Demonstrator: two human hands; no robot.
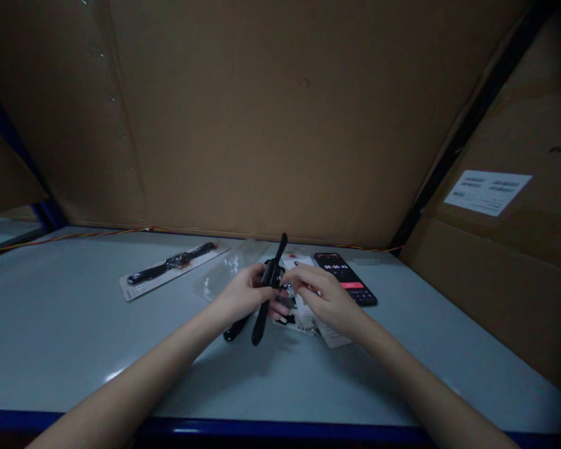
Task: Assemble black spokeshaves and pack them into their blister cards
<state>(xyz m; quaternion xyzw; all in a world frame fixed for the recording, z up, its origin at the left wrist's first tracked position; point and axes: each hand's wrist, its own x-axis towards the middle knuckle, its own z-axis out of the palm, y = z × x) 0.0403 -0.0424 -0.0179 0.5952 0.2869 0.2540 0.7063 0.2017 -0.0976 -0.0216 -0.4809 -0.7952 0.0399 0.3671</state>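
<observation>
Near the middle of the frame, the left hand (244, 292) is closed around the middle of a black two-handled tool (272, 274), which stands tilted, one handle pointing up and the other down toward the lower edge; the fingers cover part of its body. The right hand (330, 296) is bent over the tool's right side with fingertips drawn together at a small shiny part (288, 288), too small and dim to identify, and whether they grip it I cannot tell. A second black handle end (234, 330) shows below the left wrist, its remainder hidden by the hand. Behind the hands, clear plastic (231, 268) blurs into the table (75, 337), and printed cards (334, 338) are partly covered by the right hand. Right of centre lies a phone (346, 277) reading 00:00:43, its smaller text illegible. At centre left, a similar black tool on a card (168, 268) sits under glossy wrap. The label (489, 192) at right is unreadable; both forearms are cut off at the bottom edge.
</observation>
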